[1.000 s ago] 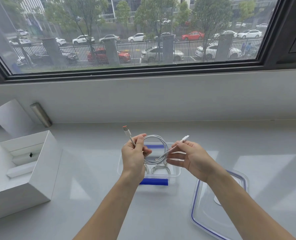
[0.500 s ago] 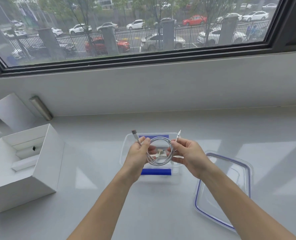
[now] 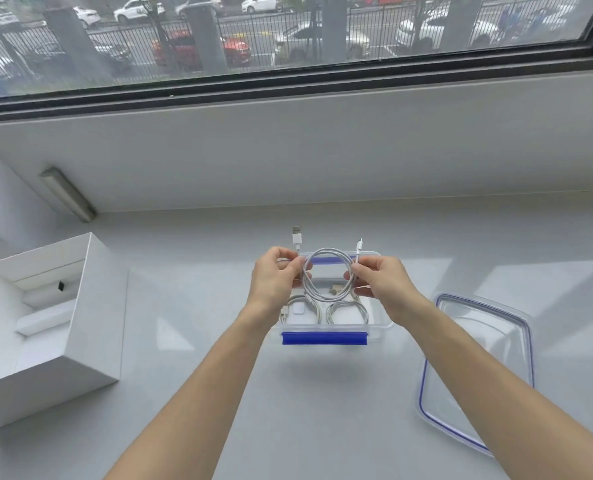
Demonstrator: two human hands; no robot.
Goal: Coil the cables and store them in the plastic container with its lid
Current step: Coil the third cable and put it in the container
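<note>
**Item: white USB cable (image 3: 307,284), coiled, in hand.** Wound into a single round loop of several turns. Both plugs stick up past the far side of the loop: the USB-A plug (image 3: 297,236) on the left, the smaller plug (image 3: 359,244) on the right.

**Grip.** The left hand (image 3: 277,275) pinches the left side of the loop between curled fingers and thumb. The right hand (image 3: 381,282) pinches the right side the same way. Neither hand is free.

**Position.** The loop hangs in the air directly over the open plastic container (image 3: 378,332), above its far half. It appears to stand nearly upright, facing the wearer, so it probably has to tip flat as it goes down.

**Container.** It sits on the counter (image 3: 323,393) with its long axis running left to right, a blue latch on the near rim and another on the far rim. Two coiled cables already lie side by side in the near half, one left (image 3: 317,313) and one right (image 3: 347,303). The open room looks to be the far half, straight below the held loop. Both hands are equally near it.

**Lid (image 3: 478,358).** Clear with a blue seal, it lies flat on the counter to the right of the container and apart from it, nearer the right hand.

**Surroundings.** An open white box (image 3: 56,323) stands well to the left. The walls and latches are the edges to clear.
</note>
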